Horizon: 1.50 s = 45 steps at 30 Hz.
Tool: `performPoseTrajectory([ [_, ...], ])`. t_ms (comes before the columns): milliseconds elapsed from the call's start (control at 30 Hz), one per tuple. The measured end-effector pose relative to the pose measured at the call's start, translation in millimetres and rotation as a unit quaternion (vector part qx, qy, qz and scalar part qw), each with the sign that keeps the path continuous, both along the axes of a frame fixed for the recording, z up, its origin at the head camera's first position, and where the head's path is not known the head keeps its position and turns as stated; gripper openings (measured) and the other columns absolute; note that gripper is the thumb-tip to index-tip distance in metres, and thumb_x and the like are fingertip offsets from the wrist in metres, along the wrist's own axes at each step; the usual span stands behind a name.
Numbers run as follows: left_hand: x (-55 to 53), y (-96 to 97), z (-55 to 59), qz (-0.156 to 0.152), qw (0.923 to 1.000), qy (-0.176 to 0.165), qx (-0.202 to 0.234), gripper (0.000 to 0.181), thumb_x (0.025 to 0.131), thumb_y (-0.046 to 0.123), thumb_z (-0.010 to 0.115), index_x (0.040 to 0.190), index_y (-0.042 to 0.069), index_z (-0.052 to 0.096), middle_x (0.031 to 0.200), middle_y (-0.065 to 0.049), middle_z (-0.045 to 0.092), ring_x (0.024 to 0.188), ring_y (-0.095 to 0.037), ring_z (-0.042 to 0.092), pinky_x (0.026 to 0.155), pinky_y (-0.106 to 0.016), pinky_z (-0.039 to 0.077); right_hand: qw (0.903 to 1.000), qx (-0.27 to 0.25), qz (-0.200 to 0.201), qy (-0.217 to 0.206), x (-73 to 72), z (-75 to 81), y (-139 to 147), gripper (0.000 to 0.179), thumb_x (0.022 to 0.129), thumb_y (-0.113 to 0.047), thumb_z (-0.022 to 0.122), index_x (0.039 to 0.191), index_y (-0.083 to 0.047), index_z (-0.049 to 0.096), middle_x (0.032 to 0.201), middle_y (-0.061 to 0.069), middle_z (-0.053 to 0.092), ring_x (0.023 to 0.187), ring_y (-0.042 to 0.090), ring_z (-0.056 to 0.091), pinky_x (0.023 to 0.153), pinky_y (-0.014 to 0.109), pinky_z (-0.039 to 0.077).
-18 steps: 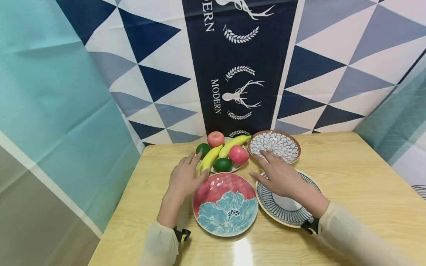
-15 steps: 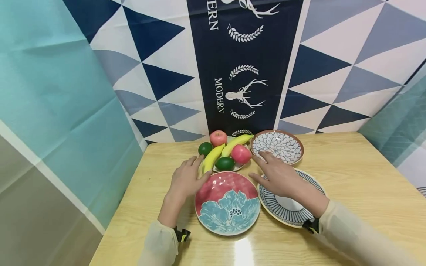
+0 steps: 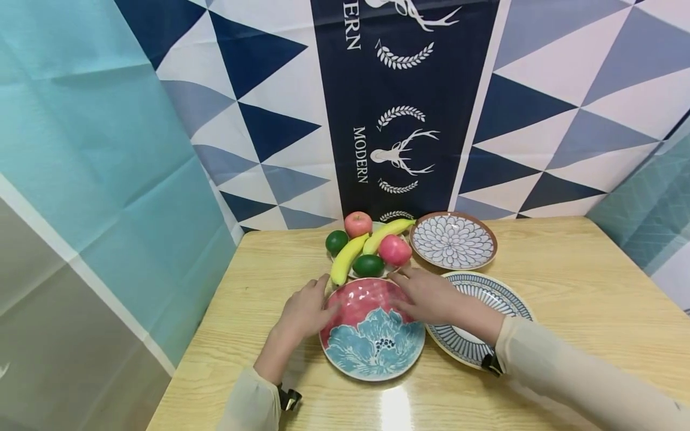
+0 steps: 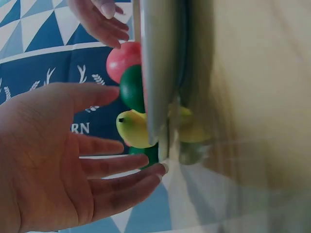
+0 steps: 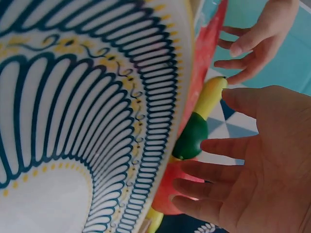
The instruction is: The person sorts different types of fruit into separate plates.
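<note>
- The step in hand is judged to be a two-handed approach to the red plate with a blue flower [image 3: 373, 335], by which no hold seems to be taken so far.
- The flower plate is laid flat on the wooden table [image 3: 242, 311], in front of the fruit and nearer the table's left edge than the blue-striped plate [image 3: 496, 293].
- The left hand [image 3: 307, 308] is held at the flower plate's left rim; its fingers are extended and slightly apart, the thumb is set away from them, and nothing is pinched.
- The right hand [image 3: 431, 296] is placed over the far right part of the flower plate's rim, with its forearm above the striped plate; its fingers are straight and slightly parted, nothing being gripped. Whether the rim is touched by either hand cannot be told.
- Toward the table's far edge, a fruit-laden white plate [image 3: 377, 225] and a brown-rimmed plate [image 3: 454, 239] are set side by side.
- For the next move, as judged, thumbs and fingers need to be closed evenly on opposite sides of the rim, with the front banana [image 3: 349, 260] and the striped plate left undisturbed.
</note>
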State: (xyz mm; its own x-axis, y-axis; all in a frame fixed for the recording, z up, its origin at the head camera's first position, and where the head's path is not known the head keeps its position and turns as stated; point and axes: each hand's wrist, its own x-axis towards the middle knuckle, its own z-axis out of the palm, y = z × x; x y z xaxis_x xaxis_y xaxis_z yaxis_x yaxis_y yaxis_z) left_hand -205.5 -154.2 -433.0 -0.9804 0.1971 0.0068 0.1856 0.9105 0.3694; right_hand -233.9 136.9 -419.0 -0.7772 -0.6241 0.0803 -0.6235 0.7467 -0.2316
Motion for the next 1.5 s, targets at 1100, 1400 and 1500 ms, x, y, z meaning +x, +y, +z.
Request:
performPoseTrajectory([
  [1100, -0.9, -36.2, -12.1, 0.026, 0.9616, -0.166, 0.217, 0.036, 0.089, -0.003, 0.079, 0.123, 0.001, 0.066, 0.09, -0.009, 0.065, 0.068, -0.019, 0.067, 0.062, -0.032, 0.06, 0.9969, 0.006, 0.038, -0.068, 13.7, 0.4, -21.6, 0.065, 0.101, -0.042, 0.07, 0.145, 0.004, 0.057, 0.095, 0.0, 0.059, 0.081, 0.016, 0.058, 0.079, 0.042, 0.056],
  [1400, -26.5, -48.9, -7.2, -0.019, 0.9288, -0.259, 0.264, 0.033, 0.092, 0.003, 0.078, 0.123, 0.002, 0.067, 0.092, -0.013, 0.066, 0.071, -0.018, 0.066, 0.065, -0.031, 0.059, 0.9992, -0.012, 0.023, -0.03, -4.5, 16.1, -16.1, 0.059, 0.103, -0.036, 0.069, 0.149, -0.003, 0.056, 0.14, 0.02, 0.062, 0.119, 0.035, 0.067, 0.1, 0.055, 0.055],
  [1500, -38.5, -51.3, -8.0, -0.048, 0.9254, -0.269, 0.262, 0.035, 0.091, 0.007, 0.079, 0.124, 0.004, 0.068, 0.094, -0.012, 0.068, 0.073, -0.018, 0.065, 0.066, -0.029, 0.057, 0.9999, -0.006, 0.008, -0.001, -11.8, 24.5, -13.3, 0.052, 0.101, -0.036, 0.07, 0.141, -0.003, 0.062, 0.131, 0.017, 0.066, 0.113, 0.033, 0.068, 0.095, 0.054, 0.057],
])
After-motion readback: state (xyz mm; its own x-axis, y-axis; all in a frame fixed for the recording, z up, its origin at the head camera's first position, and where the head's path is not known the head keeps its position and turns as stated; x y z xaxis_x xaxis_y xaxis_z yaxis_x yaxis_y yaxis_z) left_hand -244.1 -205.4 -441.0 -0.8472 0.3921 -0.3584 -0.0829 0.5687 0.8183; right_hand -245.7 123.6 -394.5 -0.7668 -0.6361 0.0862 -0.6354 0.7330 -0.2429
